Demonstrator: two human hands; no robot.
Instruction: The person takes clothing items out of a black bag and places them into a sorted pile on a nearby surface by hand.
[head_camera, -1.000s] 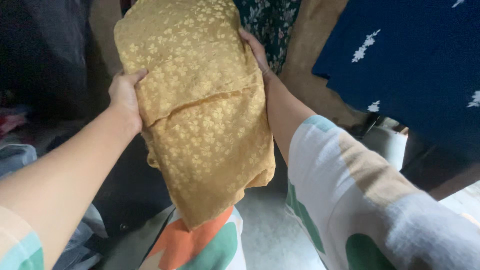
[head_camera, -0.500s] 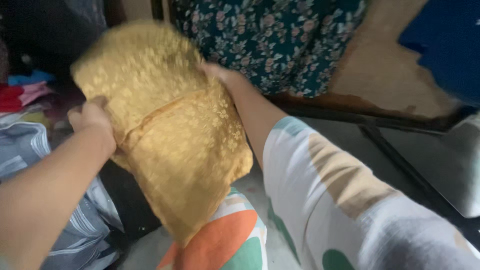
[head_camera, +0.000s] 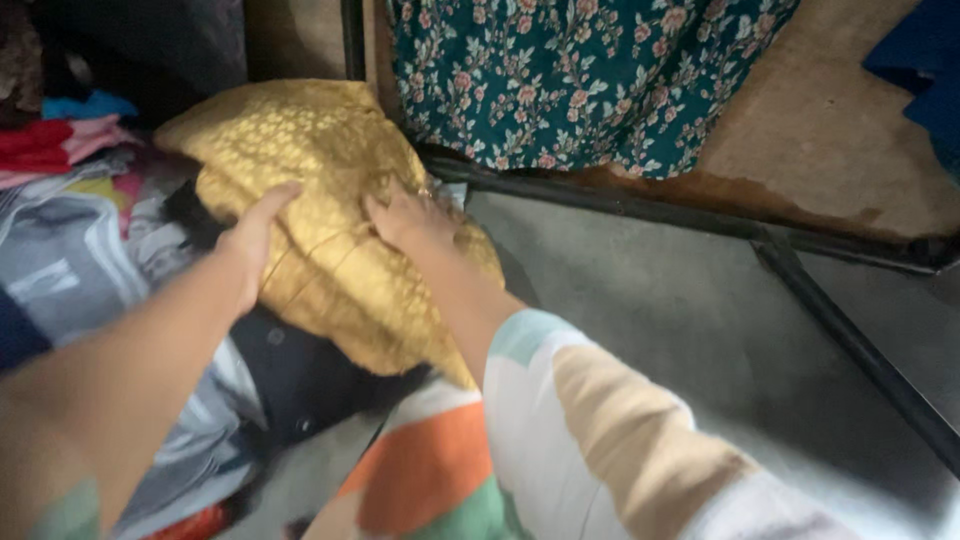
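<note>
Hands are pressing down on a folded piece of yellow fabric (head_camera: 320, 200) with a small woven leaf pattern. The left hand (head_camera: 252, 240) is lying flat on the cloth's left side, fingers stretched out and pointing up the frame, palm against the material. The right hand (head_camera: 412, 220) is resting just beside it, near the middle of the bundle, fingers spread and bearing down on a fold. Neither hand is closing around the cloth; both are lying open on top of it, a little apart from each other.

Yellow fabric is sitting on a heap of clothes (head_camera: 90, 240) at the left of the view, its lower edge hanging over a dark garment (head_camera: 300, 375) with buttons. A grey striped piece is lying under the left forearm, and red and pink folded items (head_camera: 55, 145) are stacking up at the far left, with a bit of blue above them.

The person's sleeves are showing white cloth with orange, tan and green patches (head_camera: 560, 430). Behind the bundle a teal floral cloth (head_camera: 580, 80) is hanging down, and a dark metal frame (head_camera: 700, 215) is running across beneath it. To the right a grey concrete floor (head_camera: 680, 320) is spreading out.
</note>
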